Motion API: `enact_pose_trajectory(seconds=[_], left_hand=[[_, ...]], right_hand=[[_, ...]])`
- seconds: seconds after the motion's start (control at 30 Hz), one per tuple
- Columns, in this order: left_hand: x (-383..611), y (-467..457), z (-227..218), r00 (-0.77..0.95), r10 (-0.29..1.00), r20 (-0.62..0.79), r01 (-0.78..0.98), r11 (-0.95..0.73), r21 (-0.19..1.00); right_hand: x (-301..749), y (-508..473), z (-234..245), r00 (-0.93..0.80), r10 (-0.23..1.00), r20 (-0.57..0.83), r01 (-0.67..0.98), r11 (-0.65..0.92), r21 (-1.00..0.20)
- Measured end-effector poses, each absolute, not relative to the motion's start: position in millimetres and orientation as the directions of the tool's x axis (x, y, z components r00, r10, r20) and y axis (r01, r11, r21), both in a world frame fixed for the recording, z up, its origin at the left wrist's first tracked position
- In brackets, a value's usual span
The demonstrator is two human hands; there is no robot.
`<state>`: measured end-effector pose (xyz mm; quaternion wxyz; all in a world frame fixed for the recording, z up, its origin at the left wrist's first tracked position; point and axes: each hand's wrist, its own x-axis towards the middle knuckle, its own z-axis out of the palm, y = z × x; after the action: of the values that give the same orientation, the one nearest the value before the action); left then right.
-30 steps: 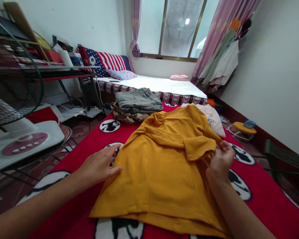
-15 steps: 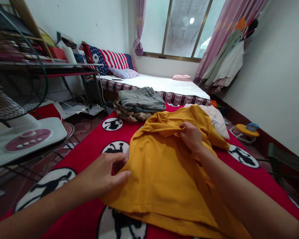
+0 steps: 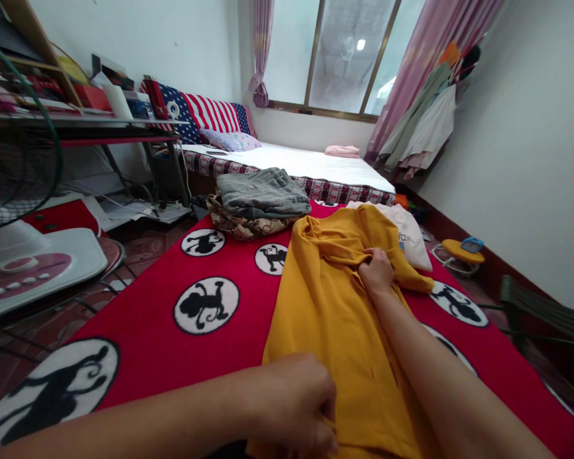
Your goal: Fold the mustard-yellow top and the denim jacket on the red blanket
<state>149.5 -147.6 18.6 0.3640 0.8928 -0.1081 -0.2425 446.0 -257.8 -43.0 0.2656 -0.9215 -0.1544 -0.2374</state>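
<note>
A mustard-yellow shirt lies folded lengthwise on a red blanket printed with black monkey circles. My left hand is closed on the shirt's near edge at the bottom of the view. My right hand is farther away, fingers pinched on a fold of the yellow cloth near its upper part. Both forearms reach in from the bottom.
A pile of folded clothes topped by grey jeans sits at the blanket's far end, with a white garment beside the shirt. A mattress lies beyond. A fan and a desk stand left; a small yellow stool right.
The shirt's left half has been folded over to the right, baring the blanket's monkey circles. My left hand moved right and toward me along the near edge; my right hand stayed gripping the upper part.
</note>
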Motion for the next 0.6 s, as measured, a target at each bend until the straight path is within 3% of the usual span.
enact_pose_trajectory(seconds=[0.07,0.1,0.17,0.23,0.3,0.4,0.5,0.57,0.6], left_hand=[[166,-144,14,0.842,-0.427,-0.330,-0.021,-0.637,0.771],[175,-142,11,0.889,-0.373,-0.264,-0.027,-0.619,0.785],[194,-135,1,0.993,-0.116,-0.013,-0.067,-0.654,0.753],[211,-128,-17,0.946,0.135,0.294,-0.100,-0.742,0.663],[224,-121,-36,0.873,0.235,0.428,-0.074,-0.803,0.591],[233,-116,-58,0.886,0.268,0.379,0.042,-0.859,0.510],[233,-117,-64,0.919,0.237,0.314,0.086,-0.899,0.429],[232,-119,-63,0.935,0.213,0.283,0.092,-0.918,0.387],[232,-120,-63,0.942,0.201,0.269,0.091,-0.925,0.370]], right_hand=[[445,-258,-55,0.836,0.134,0.531,0.395,-0.819,-0.416],[444,-258,-59,0.835,0.127,0.536,0.392,-0.821,-0.416],[443,-257,-61,0.832,0.140,0.537,0.400,-0.821,-0.407],[440,-255,-58,0.815,0.194,0.545,0.453,-0.802,-0.391],[436,-256,-51,0.773,0.284,0.567,0.544,-0.756,-0.364],[434,-267,-28,0.660,0.411,0.629,0.692,-0.658,-0.296],[441,-291,3,0.534,0.424,0.731,0.752,-0.634,-0.182],[452,-306,22,0.522,0.519,0.677,0.730,-0.682,-0.040],[458,-311,30,0.556,0.604,0.571,0.717,-0.696,0.038]])
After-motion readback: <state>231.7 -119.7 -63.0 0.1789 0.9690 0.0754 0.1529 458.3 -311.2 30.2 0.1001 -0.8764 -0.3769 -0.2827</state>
